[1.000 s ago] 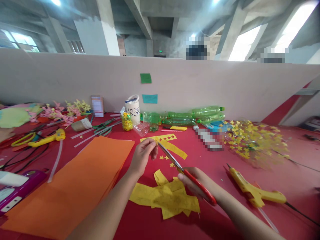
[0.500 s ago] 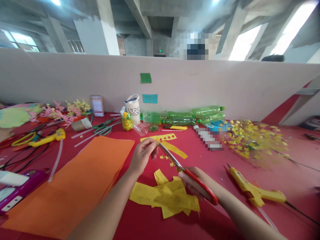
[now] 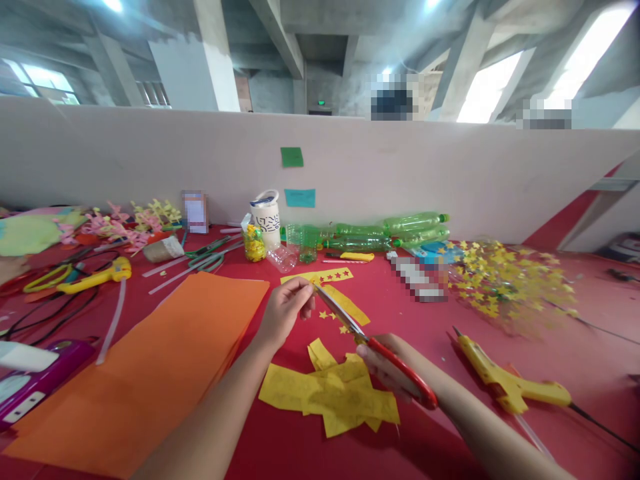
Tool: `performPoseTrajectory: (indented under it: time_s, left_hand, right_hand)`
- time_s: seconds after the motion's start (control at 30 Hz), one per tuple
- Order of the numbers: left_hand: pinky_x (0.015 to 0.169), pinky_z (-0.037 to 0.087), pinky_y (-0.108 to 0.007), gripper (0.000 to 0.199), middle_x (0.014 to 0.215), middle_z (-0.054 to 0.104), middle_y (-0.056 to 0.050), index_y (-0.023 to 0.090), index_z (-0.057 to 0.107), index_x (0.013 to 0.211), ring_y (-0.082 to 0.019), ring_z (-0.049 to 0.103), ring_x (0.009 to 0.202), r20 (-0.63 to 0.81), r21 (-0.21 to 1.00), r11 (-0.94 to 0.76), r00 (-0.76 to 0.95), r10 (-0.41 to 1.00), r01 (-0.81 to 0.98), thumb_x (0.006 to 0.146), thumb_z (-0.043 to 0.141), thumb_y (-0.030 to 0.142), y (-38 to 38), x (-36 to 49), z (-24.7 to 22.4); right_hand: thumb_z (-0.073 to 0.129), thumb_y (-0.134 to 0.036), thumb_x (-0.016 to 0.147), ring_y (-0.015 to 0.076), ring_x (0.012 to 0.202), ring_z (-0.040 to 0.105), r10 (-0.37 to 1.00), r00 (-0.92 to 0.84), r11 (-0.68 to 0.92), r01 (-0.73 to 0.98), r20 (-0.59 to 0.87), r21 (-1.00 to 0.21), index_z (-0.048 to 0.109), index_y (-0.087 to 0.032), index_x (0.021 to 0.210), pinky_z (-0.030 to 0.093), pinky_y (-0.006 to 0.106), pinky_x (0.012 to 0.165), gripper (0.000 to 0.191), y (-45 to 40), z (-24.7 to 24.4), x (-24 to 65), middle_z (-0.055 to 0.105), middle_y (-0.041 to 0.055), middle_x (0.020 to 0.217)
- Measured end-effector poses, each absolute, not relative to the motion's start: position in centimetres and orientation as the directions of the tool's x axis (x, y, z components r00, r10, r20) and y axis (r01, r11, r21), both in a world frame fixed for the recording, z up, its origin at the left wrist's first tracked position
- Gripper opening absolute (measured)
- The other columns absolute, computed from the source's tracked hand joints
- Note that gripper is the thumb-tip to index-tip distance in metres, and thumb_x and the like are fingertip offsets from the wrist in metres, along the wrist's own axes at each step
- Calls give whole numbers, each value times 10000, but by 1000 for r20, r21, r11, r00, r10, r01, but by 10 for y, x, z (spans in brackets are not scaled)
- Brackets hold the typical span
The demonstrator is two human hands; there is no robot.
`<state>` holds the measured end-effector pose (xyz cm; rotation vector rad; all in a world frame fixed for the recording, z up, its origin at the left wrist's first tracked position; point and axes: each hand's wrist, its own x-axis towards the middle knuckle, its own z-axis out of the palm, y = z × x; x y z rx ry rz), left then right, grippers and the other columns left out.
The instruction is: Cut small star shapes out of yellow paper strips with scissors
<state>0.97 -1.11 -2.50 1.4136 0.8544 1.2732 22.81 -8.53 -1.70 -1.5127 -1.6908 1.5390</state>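
Observation:
My right hand [image 3: 387,363] is wrapped round the red handles of the scissors [image 3: 403,370], whose blades point up and left. At their tips, my left hand [image 3: 293,303] pinches a small yellow piece. A yellow strip [image 3: 350,305] slants down to the right behind the blades. Farther back lies a yellow strip with star-shaped holes [image 3: 336,275]. Several small yellow stars [image 3: 344,329] rest on the red table [image 3: 430,440] near the blades. Below my hands is a loose pile of yellow pieces [image 3: 335,397].
Orange sheets [image 3: 165,353] cover the left side, beside a purple device [image 3: 45,380]. A yellow glue gun [image 3: 515,387] lies at right, below yellow star sprays [image 3: 500,280]. Green bottles [image 3: 365,241] and a white cup [image 3: 265,223] stand or lie along the partition [image 3: 200,153].
The yellow strip behind the blades has shifted slightly, its lower end moving left and down. Both hands stay almost in place, and the scissor blades look slightly closer together.

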Motion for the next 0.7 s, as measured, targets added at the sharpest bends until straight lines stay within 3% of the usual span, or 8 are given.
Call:
performPoseTrajectory:
  time_s: [0.7]
  left_hand:
    - [480,390,-213,205,580,564,22,175,592,719,-94,501,491,254,966,-240,165,953,-100,831,566,345,-12,10,-24]
  right_hand:
    - [523,-672,792,35,301,292,867,-368,-170,414,-335,-894,378,-197,603,213,166,316,531,-86,-17,229,295,-103,397]
